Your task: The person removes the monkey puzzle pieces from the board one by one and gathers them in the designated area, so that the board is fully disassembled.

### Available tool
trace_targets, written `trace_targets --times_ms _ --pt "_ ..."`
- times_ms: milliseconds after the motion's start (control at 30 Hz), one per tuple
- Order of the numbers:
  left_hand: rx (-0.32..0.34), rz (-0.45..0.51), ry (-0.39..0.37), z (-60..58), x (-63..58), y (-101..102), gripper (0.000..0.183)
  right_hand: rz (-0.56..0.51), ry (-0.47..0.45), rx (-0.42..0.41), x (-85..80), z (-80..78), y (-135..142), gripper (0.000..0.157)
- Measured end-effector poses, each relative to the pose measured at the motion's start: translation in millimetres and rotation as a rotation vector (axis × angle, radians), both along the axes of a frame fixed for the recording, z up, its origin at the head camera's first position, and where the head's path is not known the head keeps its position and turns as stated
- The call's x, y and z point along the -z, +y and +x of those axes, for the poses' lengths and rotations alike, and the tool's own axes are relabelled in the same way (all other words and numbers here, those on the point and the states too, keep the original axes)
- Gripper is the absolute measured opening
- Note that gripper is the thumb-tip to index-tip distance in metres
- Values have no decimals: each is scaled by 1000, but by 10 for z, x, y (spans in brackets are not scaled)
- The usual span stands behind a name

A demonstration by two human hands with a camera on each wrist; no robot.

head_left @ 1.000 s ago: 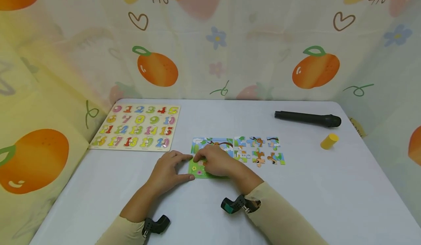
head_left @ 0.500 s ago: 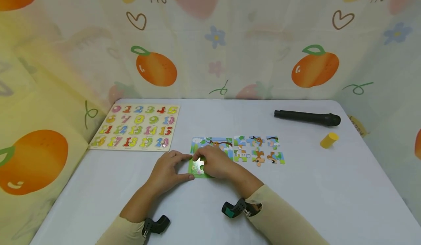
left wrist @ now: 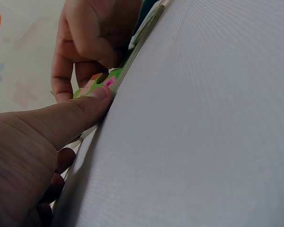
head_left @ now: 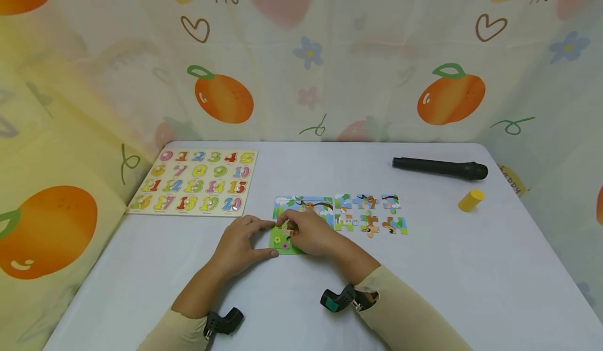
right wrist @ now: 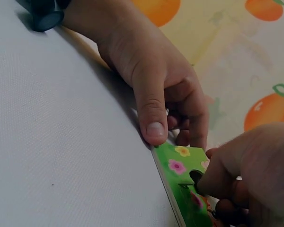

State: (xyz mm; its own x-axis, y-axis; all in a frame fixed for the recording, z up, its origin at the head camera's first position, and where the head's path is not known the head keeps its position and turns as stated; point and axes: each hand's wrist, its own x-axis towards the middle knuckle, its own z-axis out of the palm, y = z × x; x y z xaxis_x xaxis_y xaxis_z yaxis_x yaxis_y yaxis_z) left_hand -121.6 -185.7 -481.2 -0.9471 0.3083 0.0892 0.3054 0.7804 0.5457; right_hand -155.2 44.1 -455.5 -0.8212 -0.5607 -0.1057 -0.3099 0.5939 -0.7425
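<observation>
A small picture puzzle board (head_left: pixel 282 204) with a green and blue scene lies flat on the white table. My left hand (head_left: pixel 242 244) lies at its left side. The left thumb touches the near left corner and the forefinger touches the left edge, both fairly straight. Over the board, my right hand (head_left: pixel 308 230) has its fingers bent and pinches a green flowered puzzle piece (right wrist: pixel 180 158) at the near left part of the board. In the right wrist view that piece looks slightly raised. The right fingertips are partly hidden in the head view.
Several loose puzzle pieces (head_left: pixel 369 217) lie in two rows right of the board. A wooden number board (head_left: pixel 195 183) rests at the back left. A black microphone (head_left: pixel 438 168) and a yellow cylinder (head_left: pixel 471 201) stand out on the right.
The flowered piece caught a bright glare half a second ago and shows its colours again now, so its tilt has changed. The hands have barely moved.
</observation>
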Motion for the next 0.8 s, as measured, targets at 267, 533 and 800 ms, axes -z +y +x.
trace_targets --times_ms 267,533,800 --pt "6 4 8 -8 12 -9 65 -38 38 -21 18 -4 7 28" --pt "12 9 19 -17 31 -19 64 -73 -2 11 8 -23 10 26" --pt "18 8 24 -13 39 -33 64 -146 -130 54 -58 -38 26 29"
